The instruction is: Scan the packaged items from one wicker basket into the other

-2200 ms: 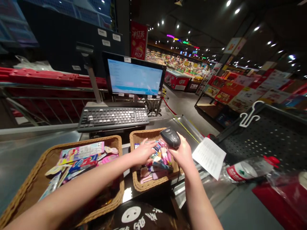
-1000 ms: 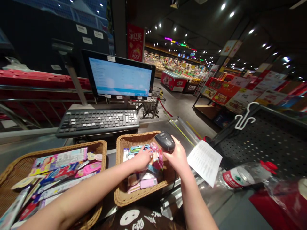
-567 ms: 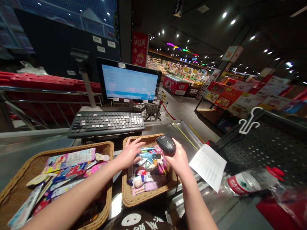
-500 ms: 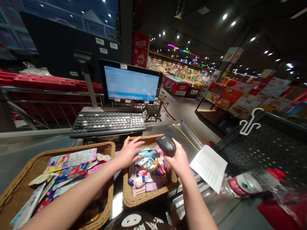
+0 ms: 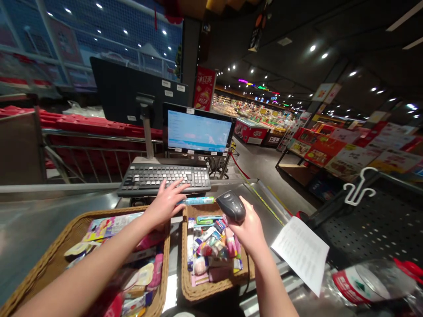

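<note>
My left hand (image 5: 168, 201) pinches a slim blue, pen-like stick (image 5: 200, 200) between thumb and fingers, its other fingers spread over the front edge of a black keyboard (image 5: 158, 180). The stick points right, towards the barcode scanner (image 5: 231, 205), a black one that my right hand (image 5: 248, 224) grips. Below both hands sits a wicker basket (image 5: 216, 290) of small packaged goods (image 5: 214, 246). Under my left forearm lies a larger wicker basket (image 5: 39, 264) with flat colourful packets (image 5: 112, 226), partly hidden by the arm.
Behind the keyboard stands a lit monitor (image 5: 199, 131), with a second dark screen (image 5: 132, 92) to its left. A printed sheet (image 5: 302, 251) lies to the right, near a large clear bottle (image 5: 360, 284). A white hanger (image 5: 358, 189) hangs on a black perforated panel (image 5: 390, 215).
My left hand has moved up and left from over the small basket to the keyboard's edge, carrying the blue stick. The scanner stays in my right hand. The view has shifted left.
</note>
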Motion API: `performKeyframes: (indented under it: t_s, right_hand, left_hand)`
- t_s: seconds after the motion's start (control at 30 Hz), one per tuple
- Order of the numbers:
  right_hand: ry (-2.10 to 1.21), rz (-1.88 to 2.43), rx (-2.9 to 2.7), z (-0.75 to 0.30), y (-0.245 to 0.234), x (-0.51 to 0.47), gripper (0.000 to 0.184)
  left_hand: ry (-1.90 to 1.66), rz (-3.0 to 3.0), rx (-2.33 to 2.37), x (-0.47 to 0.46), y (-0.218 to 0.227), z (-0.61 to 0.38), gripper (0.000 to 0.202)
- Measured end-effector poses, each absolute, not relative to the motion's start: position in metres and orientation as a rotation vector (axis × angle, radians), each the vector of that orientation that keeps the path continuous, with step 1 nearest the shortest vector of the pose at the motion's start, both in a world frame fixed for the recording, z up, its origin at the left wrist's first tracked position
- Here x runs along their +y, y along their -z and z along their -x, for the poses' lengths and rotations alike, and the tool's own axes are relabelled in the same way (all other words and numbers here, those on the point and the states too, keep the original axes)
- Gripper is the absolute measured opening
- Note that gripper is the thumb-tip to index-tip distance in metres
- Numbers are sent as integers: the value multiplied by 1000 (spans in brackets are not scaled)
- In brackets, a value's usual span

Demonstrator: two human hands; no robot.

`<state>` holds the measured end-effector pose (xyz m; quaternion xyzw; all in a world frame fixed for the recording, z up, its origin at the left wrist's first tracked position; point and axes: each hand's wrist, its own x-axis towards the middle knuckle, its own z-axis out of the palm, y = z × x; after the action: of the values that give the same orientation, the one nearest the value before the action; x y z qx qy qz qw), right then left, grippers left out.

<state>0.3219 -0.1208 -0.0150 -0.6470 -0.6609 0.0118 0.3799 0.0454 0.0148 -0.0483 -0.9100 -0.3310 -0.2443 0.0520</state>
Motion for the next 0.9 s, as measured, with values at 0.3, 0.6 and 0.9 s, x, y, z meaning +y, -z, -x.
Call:
performKeyframes:
  t_s: [0.3,0.6,0.9]
  right_hand:
    - [17,1543,-1701,-289,0,-102,49]
    - [-14,1433,-1743,-251,-21,-97,47]
    - [-27,1418,-1779,-226,-19,-104,46]
  left_hand:
    - [799,2594,-1052,20,14,-3,14]
    - [870,2426,-1071,27,-21,29,17]
    - [864,2399,-1076,22,-28,48,19]
